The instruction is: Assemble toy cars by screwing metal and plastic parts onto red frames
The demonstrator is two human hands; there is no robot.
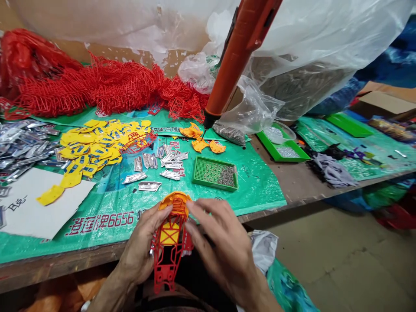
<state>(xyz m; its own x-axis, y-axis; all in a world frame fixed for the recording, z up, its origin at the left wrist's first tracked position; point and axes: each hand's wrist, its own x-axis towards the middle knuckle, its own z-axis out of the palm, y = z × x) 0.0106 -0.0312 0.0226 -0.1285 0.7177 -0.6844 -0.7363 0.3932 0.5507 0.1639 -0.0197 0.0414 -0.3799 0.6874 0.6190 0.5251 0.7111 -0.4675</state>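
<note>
My left hand [140, 242] is closed around the left side of a toy frame assembly [169, 255], made of a red lattice frame with a yellow panel and an orange curved piece at its top. It is held over the table's front edge. My right hand [217, 242] is at the assembly's right side, its fingertips near the orange piece; whether they pinch anything is hidden. Beyond the hands lies a green tray [215, 173] of small screws. An orange power screwdriver [234, 60] hangs above the table, its tip near several orange pieces [217, 147].
Yellow parts [97, 147] are heaped left of centre, silver pieces [22, 143] at the far left. Red frames [97, 84] run along the back. White cardboard [48, 216] lies at the left. Another green tray [286, 151] and grey cloth [333, 169] are at the right.
</note>
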